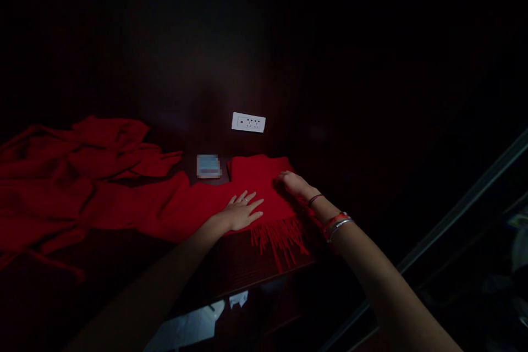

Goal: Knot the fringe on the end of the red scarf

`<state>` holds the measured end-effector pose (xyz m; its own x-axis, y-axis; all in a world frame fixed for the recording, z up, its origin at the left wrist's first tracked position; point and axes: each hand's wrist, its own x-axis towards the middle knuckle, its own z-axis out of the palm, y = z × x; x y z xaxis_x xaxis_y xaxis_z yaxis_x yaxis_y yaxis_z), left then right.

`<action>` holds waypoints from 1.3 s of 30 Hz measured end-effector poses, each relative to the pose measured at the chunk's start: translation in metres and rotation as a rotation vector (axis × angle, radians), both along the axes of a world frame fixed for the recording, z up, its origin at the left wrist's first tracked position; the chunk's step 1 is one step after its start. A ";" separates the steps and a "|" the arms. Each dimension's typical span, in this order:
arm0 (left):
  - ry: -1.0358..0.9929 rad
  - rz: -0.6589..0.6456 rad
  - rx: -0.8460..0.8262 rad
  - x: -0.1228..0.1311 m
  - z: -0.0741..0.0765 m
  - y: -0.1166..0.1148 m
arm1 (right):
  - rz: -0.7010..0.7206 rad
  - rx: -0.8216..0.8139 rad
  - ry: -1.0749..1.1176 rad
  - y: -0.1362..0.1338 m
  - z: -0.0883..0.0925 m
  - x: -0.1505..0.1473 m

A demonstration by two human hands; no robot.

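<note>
A red fringed scarf (272, 192) lies on a dark wooden surface, its tassels hanging toward the front edge. My left hand (242, 212), with a ring on one finger, rests flat on the scarf, fingers spread. At the scarf's right edge my right hand (293, 182) is closed, its fingers curled against the cloth; whether fabric is pinched in them is hard to see in the dim light. Bracelets circle my right wrist. Leftward the red cloth runs on in loose folds toward a crumpled red heap (74, 170).
A small pale-blue flat item (208, 166), blurred out, lies behind the scarf. A white socket panel (248, 122) is on the dark back wall. Below the surface's front edge (247, 286) are some white papers (190, 330). A metal rail (466, 203) runs diagonally at right.
</note>
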<state>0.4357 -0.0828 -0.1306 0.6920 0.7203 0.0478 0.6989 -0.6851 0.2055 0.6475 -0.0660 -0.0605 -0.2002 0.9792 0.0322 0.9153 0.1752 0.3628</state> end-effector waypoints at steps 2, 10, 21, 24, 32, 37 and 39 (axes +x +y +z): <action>0.000 -0.008 0.004 0.000 0.002 -0.002 | -0.015 -0.025 0.009 0.003 -0.005 -0.003; -0.009 -0.012 0.007 0.000 0.005 -0.005 | -0.187 0.079 -0.046 -0.004 0.001 0.030; 0.007 -0.019 -0.003 -0.001 0.007 -0.005 | -0.181 0.033 0.050 0.000 -0.016 0.019; -0.007 -0.025 -0.012 -0.001 0.006 -0.005 | -0.221 0.072 0.068 -0.007 -0.009 0.037; -0.154 0.088 0.146 -0.009 0.015 0.012 | -0.039 0.012 0.203 0.006 0.001 0.001; -0.057 0.104 0.277 -0.011 0.039 0.047 | -0.064 -0.079 0.256 0.004 0.003 -0.019; 0.015 0.039 0.267 -0.010 0.046 0.056 | -0.056 -0.100 0.276 -0.005 0.003 -0.017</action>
<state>0.4260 -0.0268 -0.0845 0.6660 0.7097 0.2296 0.7275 -0.6861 0.0106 0.6304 -0.0714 -0.0580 -0.1429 0.9896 -0.0194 0.9862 0.1440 0.0820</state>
